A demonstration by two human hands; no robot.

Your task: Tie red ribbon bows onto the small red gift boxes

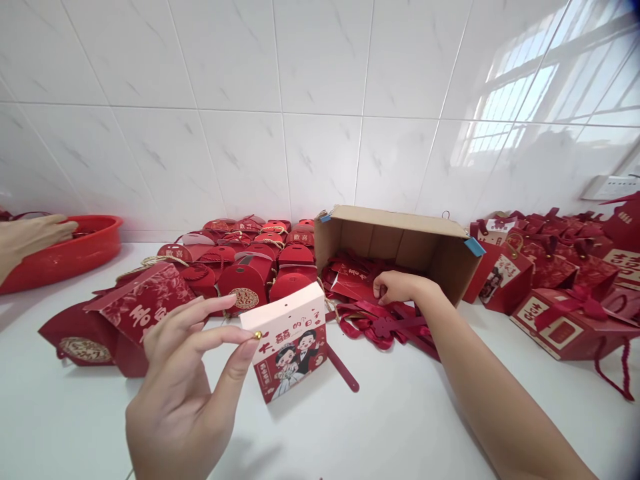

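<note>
In front of me, my left hand [193, 380] pinches a tiny round gold-coloured piece [258, 335] between thumb and index finger. Just behind those fingertips stands a favor box [295, 353] with a pale pink top and a cartoon bride and groom on its red front. A dark red strap [345, 367] lies on the table beside it. My right hand [400, 287] reaches to the mouth of a cardboard carton [400, 223], fingers curled among red ribbons [373, 327] and flat red card pieces [350, 277]. What its fingertips grip is hidden.
Rows of red favor boxes [250, 260] stand against the tiled wall, with a tilted box [145, 307] nearer on the left. More boxes [555, 257] and a ribboned one [575, 320] stand right. Another person's hand [30, 240] reaches into a red basin [95, 243].
</note>
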